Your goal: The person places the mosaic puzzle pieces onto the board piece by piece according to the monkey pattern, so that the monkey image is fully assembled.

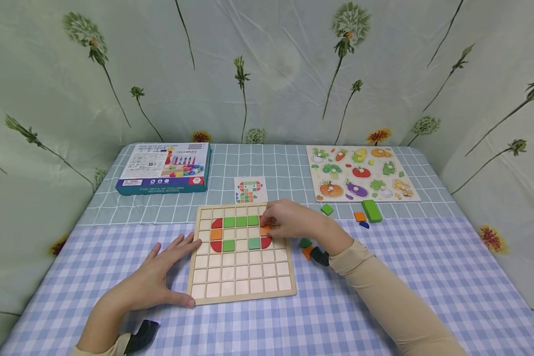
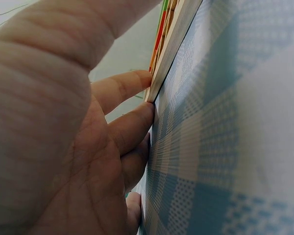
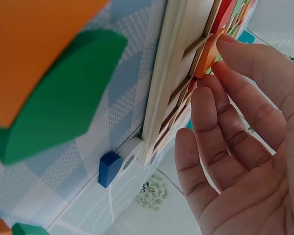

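A wooden grid board (image 1: 242, 288) lies on the checked cloth, with red, orange and green tiles set in its upper rows. My left hand (image 1: 160, 277) rests at its left side, fingers spread, with fingertips on the frame and thumb at the lower left corner. In the left wrist view the fingers (image 2: 130, 129) meet the board's edge. Over the pattern's right side, my right hand (image 1: 289, 217) pinches an orange square tile (image 3: 206, 56) between thumb and index finger, at its cell between two red quarter-round tiles. The other fingers are loosely bent.
A pattern card (image 1: 250, 184) lies behind the board. Further back are a boxed bead set (image 1: 160, 168) at left and a vegetable puzzle (image 1: 376, 168) at right. Right of the board lie loose blocks: green (image 1: 327, 209), orange (image 1: 360, 216), blue (image 1: 364, 225) and a green pile (image 1: 372, 211).
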`<state>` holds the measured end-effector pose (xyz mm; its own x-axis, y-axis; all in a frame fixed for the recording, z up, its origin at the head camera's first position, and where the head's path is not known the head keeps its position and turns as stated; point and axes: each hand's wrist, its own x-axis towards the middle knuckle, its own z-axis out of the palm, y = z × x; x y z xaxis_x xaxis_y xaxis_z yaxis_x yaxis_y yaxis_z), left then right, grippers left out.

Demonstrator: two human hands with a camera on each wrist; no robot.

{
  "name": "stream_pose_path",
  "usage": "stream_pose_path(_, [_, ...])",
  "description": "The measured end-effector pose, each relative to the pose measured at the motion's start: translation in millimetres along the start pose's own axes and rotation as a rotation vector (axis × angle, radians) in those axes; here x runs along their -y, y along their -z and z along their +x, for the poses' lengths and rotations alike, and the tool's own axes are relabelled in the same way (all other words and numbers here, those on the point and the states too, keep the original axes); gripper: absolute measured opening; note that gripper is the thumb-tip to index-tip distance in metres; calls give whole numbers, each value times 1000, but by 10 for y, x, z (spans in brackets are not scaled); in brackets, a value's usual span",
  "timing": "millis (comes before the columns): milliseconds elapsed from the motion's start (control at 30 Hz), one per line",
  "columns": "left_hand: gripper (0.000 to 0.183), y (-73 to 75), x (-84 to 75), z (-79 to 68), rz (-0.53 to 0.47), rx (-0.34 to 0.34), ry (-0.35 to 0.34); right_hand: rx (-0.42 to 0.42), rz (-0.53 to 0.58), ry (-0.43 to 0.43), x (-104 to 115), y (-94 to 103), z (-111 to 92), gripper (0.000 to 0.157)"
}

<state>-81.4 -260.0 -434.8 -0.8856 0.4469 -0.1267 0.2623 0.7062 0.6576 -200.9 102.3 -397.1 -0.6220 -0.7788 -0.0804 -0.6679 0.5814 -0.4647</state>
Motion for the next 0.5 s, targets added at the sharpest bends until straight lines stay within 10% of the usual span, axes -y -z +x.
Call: stream_pose_path(500, [123,-11,17,9,16,-1,11,3,-10,-6,-63,4,-54,14])
